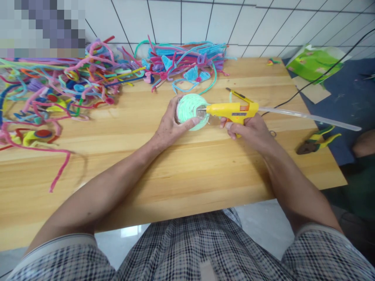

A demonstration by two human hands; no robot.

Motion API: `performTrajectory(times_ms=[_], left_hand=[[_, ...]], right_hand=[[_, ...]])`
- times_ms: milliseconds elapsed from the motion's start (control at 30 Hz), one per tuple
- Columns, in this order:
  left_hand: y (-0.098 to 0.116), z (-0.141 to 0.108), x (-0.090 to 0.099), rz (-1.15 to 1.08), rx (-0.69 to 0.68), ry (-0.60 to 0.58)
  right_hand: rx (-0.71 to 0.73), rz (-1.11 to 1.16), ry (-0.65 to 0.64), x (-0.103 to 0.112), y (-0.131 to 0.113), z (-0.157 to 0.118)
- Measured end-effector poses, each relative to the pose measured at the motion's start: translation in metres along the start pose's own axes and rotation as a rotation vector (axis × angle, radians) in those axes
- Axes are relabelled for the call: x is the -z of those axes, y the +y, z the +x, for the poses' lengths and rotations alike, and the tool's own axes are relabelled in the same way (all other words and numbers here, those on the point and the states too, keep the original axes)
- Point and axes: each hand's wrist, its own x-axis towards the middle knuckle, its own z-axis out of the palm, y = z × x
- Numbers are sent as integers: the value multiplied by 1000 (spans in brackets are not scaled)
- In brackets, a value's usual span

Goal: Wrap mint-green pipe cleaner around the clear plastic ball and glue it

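Observation:
Wrapped round a mint-green coiled round piece is my left hand, its thumb lying across the lower right of the piece. My right hand grips the handle of a yellow glue gun. The gun's metal nozzle points left, over a greyish spot near the right side of the coil; whether it touches cannot be made out. A long clear glue stick sticks out of the gun's back end, to the right.
Colourful pipe cleaners are heaped at the left and back of the wooden table. A yellow cutter lies behind the gun, pliers at the right. Beyond are a green bag, a black cord and part of another person.

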Motion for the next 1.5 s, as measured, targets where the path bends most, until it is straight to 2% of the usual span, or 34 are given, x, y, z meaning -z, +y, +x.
performTrajectory(times_ms=[667, 900, 1167, 1500], left_hand=[[-3, 0, -2, 47, -20, 20], [-1, 0, -1, 3, 14, 40], [-3, 0, -1, -10, -7, 24], [-3, 0, -3, 34, -31, 21]], right_hand=[[12, 29, -15, 1, 3, 2], [17, 95, 18, 5, 2, 2], [3, 61, 3, 8, 7, 4], [-2, 69, -4, 7, -1, 2]])
